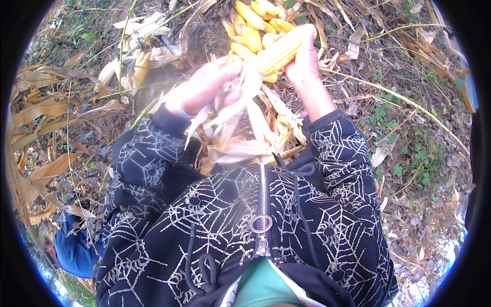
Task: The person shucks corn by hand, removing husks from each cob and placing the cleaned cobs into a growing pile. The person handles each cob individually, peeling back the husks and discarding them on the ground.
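My right hand [305, 63] grips a bare yellow corn cob [282, 51], which slants down to the left from its pale top end. At the cob's lower left, my left hand [207, 86] is closed on pale dry corn husk [249, 82]; motion blur and glare hide some of its fingers. Just beyond both hands lies a heap of husked yellow corn cobs [247, 25] on the ground. Stripped husks [245, 147] are piled below my hands, close against my body.
More pale husks [142, 63] lie on the ground to the left. Dry corn leaves [42, 111] stand along the left side. A long thin stalk [406, 99] crosses the ground at right, near low green plants [418, 165]. Another person in blue [76, 247] is at lower left.
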{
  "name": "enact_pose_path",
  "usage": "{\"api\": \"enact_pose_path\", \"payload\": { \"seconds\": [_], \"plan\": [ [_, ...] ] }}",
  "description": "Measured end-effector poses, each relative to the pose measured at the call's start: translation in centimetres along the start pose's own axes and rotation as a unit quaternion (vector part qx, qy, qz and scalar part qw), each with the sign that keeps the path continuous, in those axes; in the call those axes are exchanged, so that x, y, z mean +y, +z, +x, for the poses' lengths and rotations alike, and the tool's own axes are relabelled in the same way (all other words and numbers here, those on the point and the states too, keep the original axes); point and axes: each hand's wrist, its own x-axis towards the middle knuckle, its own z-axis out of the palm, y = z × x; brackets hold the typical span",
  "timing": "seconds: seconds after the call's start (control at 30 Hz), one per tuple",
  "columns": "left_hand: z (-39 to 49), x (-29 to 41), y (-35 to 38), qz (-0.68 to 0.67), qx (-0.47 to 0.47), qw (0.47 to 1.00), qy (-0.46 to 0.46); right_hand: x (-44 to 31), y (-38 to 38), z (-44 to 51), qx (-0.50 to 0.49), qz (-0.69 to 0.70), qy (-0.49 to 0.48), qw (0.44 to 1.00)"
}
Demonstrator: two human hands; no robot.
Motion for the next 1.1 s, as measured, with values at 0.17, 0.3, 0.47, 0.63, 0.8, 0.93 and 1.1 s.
{"api": "enact_pose_path", "payload": {
  "seconds": [0.17, 0.3, 0.47, 0.63, 0.8, 0.93, 1.1],
  "plan": [
    [1.0, -2.3, -3.6, 0.189, 0.107, 0.975, 0.040, -0.6, 0.2, -0.3, -0.018, -0.039, -0.009, 0.999],
    [2.3, -4.3, -2.6, 0.541, 0.084, 0.799, 0.249, 0.4, 2.3, -1.4, -0.079, -0.031, 0.019, 0.996],
    [2.5, -6.4, 0.0, 0.238, -0.021, 0.971, -0.011, 0.0, 2.6, -1.7, -0.120, -0.018, 0.043, 0.992],
    [2.5, -6.1, 0.1, 0.555, 0.094, 0.825, 0.048, 2.2, 2.6, -1.5, -0.034, -0.070, -0.046, 0.996],
    [1.4, -5.0, 0.4, 0.677, 0.035, 0.732, 0.073, 2.9, 1.4, -1.8, -0.052, -0.040, 0.099, 0.993],
    [0.3, -4.4, -1.3, 0.626, -0.018, 0.766, 0.148, 0.6, 0.2, -1.2, -0.110, -0.020, 0.182, 0.977],
    [-1.4, -7.7, -2.8, 0.623, -0.170, 0.762, -0.040, -1.6, -0.9, -0.2, -0.075, 0.012, 0.140, 0.987]
  ]
}}
